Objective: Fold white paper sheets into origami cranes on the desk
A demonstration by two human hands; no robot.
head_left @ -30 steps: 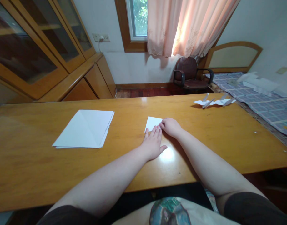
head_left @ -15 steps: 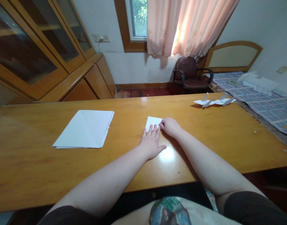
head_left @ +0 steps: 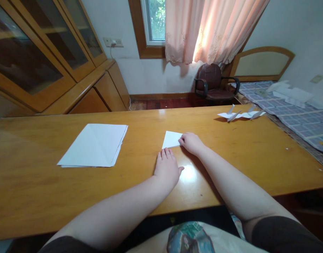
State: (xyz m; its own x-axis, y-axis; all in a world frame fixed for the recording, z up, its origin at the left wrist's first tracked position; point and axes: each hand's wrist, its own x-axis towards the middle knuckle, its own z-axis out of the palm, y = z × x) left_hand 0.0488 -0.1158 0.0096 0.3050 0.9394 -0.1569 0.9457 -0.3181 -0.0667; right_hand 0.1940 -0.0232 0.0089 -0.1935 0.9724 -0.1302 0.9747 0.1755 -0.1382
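Observation:
A small folded white paper (head_left: 171, 139) lies on the wooden table (head_left: 230, 158) in front of me. My right hand (head_left: 191, 143) rests at the paper's right edge with curled fingers pressing on it. My left hand (head_left: 166, 167) lies flat on the table just below the paper, fingers stretched out, fingertips close to its near edge and holding nothing.
A stack of white sheets (head_left: 94, 144) lies on the table's left half. Folded paper shapes (head_left: 240, 114) sit at the far right. Beyond stand a wooden cabinet (head_left: 45, 59), a dark chair (head_left: 213, 82) and a bed with a checked cover (head_left: 296, 112).
My left hand has slid back toward me, off the small paper. The right hand stays at the paper's right edge.

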